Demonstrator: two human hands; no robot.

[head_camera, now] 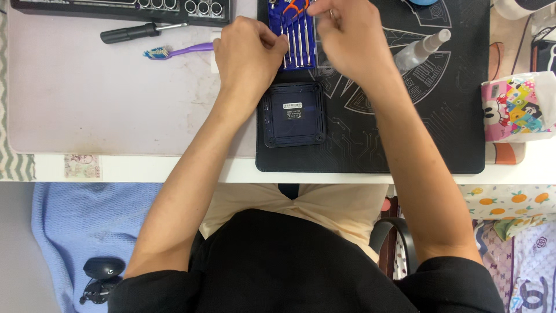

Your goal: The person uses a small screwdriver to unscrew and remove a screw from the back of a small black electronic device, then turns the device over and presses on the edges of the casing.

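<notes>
On the black mat, at its far edge: a blue tool case (293, 35) is lying open, with a row of thin steel drivers standing side by side in it and an orange-handled tool at its top.
Left hand (249, 55): it is resting on the left edge of the tool case, fingers curled inward into a loose fist; whether they are pinching anything I cannot tell, since the knuckles are hiding the tips.
Right hand (347, 37): it is hovering over the right side of the tool case, fingers bent down and drawn together toward the drivers; what they are gripping, if anything, is hidden beneath the hand.
Just nearer the body: a small dark square device (292, 114) is lying flat on the mat, below the case and between the two forearms, with a small label facing up.
Mat (428, 145): black with a pale line pattern, it is covering the right part of the white table (174, 169).
Right of the hands: a clear spray bottle (421, 51) is lying tilted on the mat.
Left of the hands: a purple toothbrush (176, 51) is lying on a pale pad (87, 104), near a black-handled screwdriver (136, 32) and a black socket set (121, 8).
Far right: a colourful cartoon-print packet (517, 107) is sitting at the table edge.
</notes>
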